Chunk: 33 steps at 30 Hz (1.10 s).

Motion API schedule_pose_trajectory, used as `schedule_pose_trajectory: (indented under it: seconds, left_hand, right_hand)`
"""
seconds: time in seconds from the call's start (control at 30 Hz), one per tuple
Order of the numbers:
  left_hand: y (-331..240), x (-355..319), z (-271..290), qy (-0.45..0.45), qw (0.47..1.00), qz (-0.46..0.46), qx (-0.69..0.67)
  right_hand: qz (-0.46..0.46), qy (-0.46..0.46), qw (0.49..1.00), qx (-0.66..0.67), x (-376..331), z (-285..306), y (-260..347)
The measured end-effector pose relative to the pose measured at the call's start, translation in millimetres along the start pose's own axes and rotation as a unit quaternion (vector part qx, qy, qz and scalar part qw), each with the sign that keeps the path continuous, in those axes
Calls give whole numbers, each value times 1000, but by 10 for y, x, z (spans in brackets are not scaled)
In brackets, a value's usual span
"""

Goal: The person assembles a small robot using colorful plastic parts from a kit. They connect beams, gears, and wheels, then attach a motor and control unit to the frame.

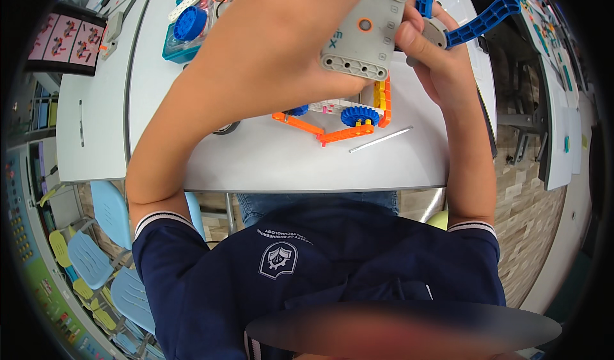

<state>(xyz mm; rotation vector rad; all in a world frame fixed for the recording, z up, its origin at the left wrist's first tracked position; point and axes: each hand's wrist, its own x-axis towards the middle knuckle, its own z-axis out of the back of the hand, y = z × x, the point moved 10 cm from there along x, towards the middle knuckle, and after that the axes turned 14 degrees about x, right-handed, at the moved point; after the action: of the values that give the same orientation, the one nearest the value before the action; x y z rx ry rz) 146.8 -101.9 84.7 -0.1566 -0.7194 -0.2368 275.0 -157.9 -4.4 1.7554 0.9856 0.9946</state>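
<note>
A grey controller block (364, 30) with ports and perforated edge strips is gripped by my left hand (307, 46). The thumb runs along its lower edge, and the other fingers are mostly hidden or cut off at the top. Just right of it, my right hand (441, 59) is closed round a grey rounded part (435, 32), thumb close to the block's side. Blue curved beams (483, 22) stick out from that part. On the table beneath my hands lies an orange beam frame (345, 133) with a blue toothed wheel (360, 116) and yellow pieces (380, 95).
A thin white rod (381, 140) lies near the table's front edge. At the back left stands a teal parts bin (181, 51) with a blue wheel (190, 23) and loose pieces. A screen (65, 39) is at far left. Blue chairs (89, 259) stand behind left.
</note>
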Motion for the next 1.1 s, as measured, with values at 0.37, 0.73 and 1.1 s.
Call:
schedule_pose_trajectory:
  seconds: [0.37,0.73,1.1]
  left_hand:
    - [916,-147,675,-51,991,118,40]
    - [1754,-1054,-27,353,888,243,166]
    - [1395,-647,73,319,917,159,176]
  right_hand:
    - [-39,-150,987,48,27,328,-97]
    - [-61,-131,987,77,34,323,-196]
    - [-67,-121,985,103,41,323,-203]
